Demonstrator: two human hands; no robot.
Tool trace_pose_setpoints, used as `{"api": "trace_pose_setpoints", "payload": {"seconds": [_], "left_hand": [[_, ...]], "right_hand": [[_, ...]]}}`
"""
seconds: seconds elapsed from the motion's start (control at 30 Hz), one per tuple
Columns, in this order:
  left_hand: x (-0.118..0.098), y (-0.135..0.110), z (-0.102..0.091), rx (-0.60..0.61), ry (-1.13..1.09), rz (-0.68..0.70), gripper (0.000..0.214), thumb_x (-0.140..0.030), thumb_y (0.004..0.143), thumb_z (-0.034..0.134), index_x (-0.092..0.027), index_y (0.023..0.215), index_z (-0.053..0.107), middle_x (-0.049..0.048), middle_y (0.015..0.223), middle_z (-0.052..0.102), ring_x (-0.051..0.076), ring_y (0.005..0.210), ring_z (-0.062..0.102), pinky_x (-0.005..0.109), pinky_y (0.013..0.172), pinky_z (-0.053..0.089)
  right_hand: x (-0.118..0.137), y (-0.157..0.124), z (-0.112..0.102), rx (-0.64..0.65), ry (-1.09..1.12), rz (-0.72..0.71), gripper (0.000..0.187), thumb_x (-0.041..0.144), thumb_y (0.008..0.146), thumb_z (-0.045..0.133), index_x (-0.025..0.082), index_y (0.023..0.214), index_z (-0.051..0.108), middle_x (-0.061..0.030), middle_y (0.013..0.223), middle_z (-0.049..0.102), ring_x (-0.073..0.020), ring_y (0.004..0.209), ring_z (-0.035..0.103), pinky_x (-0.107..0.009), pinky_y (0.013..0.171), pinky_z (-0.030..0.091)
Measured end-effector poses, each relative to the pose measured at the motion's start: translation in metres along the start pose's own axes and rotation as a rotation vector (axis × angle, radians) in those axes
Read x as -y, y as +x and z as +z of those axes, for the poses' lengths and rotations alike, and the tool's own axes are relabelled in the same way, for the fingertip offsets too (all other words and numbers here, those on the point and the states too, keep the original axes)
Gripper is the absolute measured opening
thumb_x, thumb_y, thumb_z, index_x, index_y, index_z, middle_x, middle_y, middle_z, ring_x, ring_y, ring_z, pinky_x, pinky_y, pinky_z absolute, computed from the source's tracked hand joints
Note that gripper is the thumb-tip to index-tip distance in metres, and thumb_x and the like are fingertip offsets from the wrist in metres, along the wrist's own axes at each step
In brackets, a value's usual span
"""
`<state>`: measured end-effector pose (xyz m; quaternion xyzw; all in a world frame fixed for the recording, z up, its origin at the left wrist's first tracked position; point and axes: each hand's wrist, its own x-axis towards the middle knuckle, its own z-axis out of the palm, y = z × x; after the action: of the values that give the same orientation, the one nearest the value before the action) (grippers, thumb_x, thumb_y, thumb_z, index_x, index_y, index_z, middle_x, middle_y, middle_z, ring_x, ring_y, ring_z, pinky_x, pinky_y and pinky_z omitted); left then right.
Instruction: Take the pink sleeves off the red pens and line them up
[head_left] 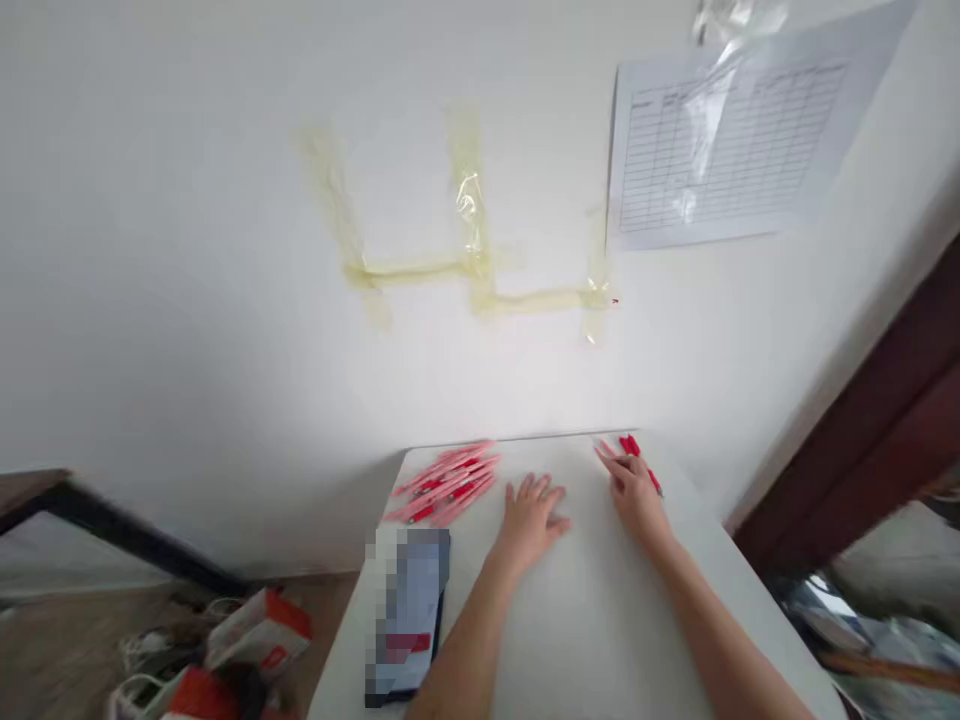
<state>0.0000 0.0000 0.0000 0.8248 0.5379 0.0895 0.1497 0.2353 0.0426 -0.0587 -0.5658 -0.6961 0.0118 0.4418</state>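
Observation:
My left hand (529,522) rests palm down on the white tabletop (577,620), fingers spread, holding nothing. To its left lies a pile of slim pink sticks with red parts (442,487), which look like pens. My right hand (636,492) is at the far right part of the tabletop, fingers drawn together and pointing inward. A pale pink tip (606,447) shows just beyond its fingers; whether it is gripped is hidden. Several red pieces (631,444) lie right beside this hand, partly covered by it.
A phone (416,610), partly pixelated, lies at the table's left side. The white wall (225,250) behind carries yellowed tape (420,272) and a taped printed sheet (731,150). A red-and-white box (259,630) stands on the floor at left; a dark red frame (862,430) is at right.

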Motion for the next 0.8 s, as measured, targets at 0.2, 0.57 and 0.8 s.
{"api": "trace_pose_setpoints", "payload": {"seconds": [0.2, 0.57, 0.8], "left_hand": [[0.002, 0.001, 0.001, -0.003, 0.010, 0.005, 0.053, -0.051, 0.092, 0.055, -0.036, 0.143, 0.048, 0.0019, 0.163, 0.035, 0.031, 0.154, 0.022, 0.066, 0.123, 0.014], [0.003, 0.003, 0.002, -0.021, 0.008, 0.002, 0.053, -0.050, 0.093, 0.055, -0.035, 0.143, 0.048, 0.0010, 0.163, 0.036, 0.030, 0.154, 0.022, 0.067, 0.123, 0.014], [0.001, 0.003, 0.001, -0.013, 0.002, 0.001, 0.053, -0.050, 0.093, 0.055, -0.035, 0.144, 0.048, 0.0006, 0.163, 0.036, 0.030, 0.154, 0.022, 0.067, 0.123, 0.013]], "right_hand": [[-0.003, -0.004, 0.005, -0.014, -0.103, -0.032, 0.050, 0.006, 0.084, 0.040, 0.020, 0.123, 0.069, -0.0125, 0.116, 0.059, -0.0248, 0.115, 0.055, -0.043, 0.104, 0.047], [-0.008, 0.008, 0.008, 0.064, -0.242, -0.034, 0.047, 0.005, 0.087, 0.035, 0.021, 0.113, 0.071, -0.0115, 0.120, 0.064, -0.0263, 0.117, 0.054, -0.040, 0.103, 0.048], [-0.007, 0.008, 0.005, 0.106, -0.319, 0.002, 0.051, 0.001, 0.082, 0.035, 0.016, 0.116, 0.070, -0.0146, 0.127, 0.063, -0.0285, 0.120, 0.054, -0.040, 0.104, 0.046]]}}
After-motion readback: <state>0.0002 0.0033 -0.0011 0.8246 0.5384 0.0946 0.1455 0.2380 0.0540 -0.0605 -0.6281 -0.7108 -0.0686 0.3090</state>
